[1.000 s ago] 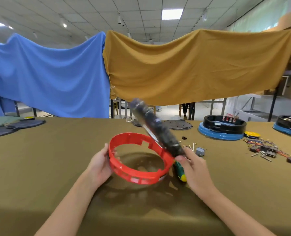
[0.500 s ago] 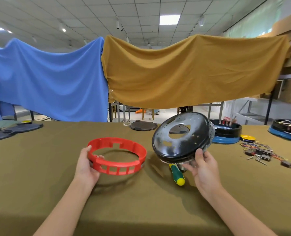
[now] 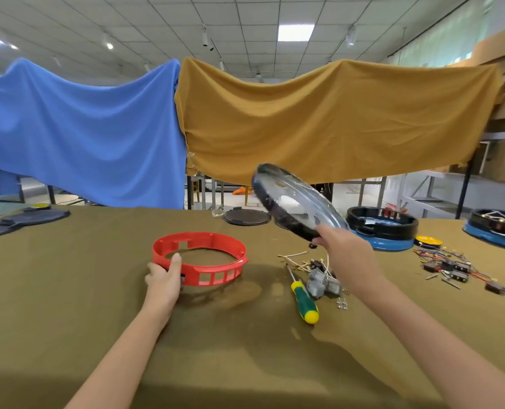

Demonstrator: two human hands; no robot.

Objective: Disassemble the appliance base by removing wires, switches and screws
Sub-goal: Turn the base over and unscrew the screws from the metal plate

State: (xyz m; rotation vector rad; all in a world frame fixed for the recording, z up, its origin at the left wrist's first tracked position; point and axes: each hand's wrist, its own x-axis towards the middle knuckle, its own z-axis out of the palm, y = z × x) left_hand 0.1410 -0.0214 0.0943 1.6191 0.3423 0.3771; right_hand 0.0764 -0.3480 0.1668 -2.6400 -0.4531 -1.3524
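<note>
We see one long table [image 3: 68, 305] with a green-brown cloth on it. Far on the left lie two flat dark covers [image 3: 34, 216], and one more round dark cover [image 3: 247, 216] lies near the back edge in the middle. Behind the table hang two big cloths, one blue cloth [image 3: 83, 134] and one yellow-brown cloth [image 3: 334, 119].

We see two hands. The left hand [image 3: 164, 278] holds the near left side of one red ring [image 3: 199, 258], with the thumb over the rim. The ring sits flat on the table.

To the right of the ring lies one screwdriver [image 3: 303, 298] with a green and yellow handle. Just beside it are small gray parts [image 3: 322, 284] with thin pale wires [image 3: 297, 259]. We cannot count these parts well.

The right hand [image 3: 345, 249] grips the low edge of one round shiny plate [image 3: 292, 202]. The plate is up in the air, tilted, above the small parts. It looks blurry.

Farther right stand two blue bases with black tops: one blue base [image 3: 382, 228] close to the plate, the other base [image 3: 496, 228] at the picture's edge. Between them lies one small yellow disc [image 3: 428, 240]. In front of it is one pile of switches and colored wires [image 3: 452, 265].
</note>
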